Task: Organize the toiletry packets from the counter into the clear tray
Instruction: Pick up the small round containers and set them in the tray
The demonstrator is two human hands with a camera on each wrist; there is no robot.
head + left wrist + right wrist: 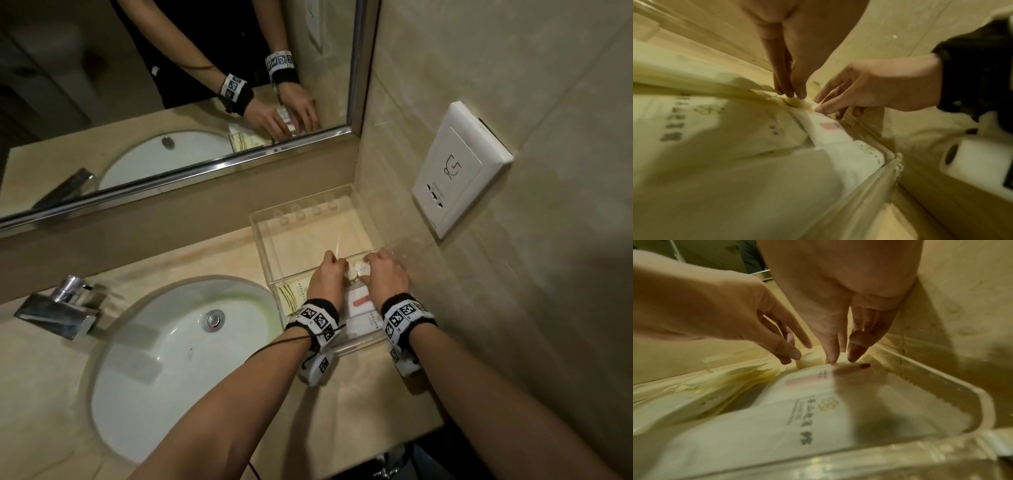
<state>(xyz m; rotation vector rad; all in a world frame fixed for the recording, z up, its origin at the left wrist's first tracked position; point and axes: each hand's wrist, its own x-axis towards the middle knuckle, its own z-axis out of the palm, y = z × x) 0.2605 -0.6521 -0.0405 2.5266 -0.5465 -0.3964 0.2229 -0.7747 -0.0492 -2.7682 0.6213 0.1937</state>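
Note:
The clear tray (260,236) stands on the counter in the corner by the wall. In its near half lie a cream packet with yellow lines (291,294), a white packet with a red stripe (359,303) and a larger white printed packet (363,325). Both hands reach into the tray just beyond these. My left hand (337,269) pinches a small round white packet (809,361). Right beside it, my right hand (368,270) pinches a second small round packet (842,356). The fingers hide most of both. The tray's far half is bare.
A white sink (164,342) with a chrome faucet (61,308) lies left of the tray. The tiled wall with a white socket plate (459,168) runs close along the tray's right side. A mirror (171,85) hangs behind the counter.

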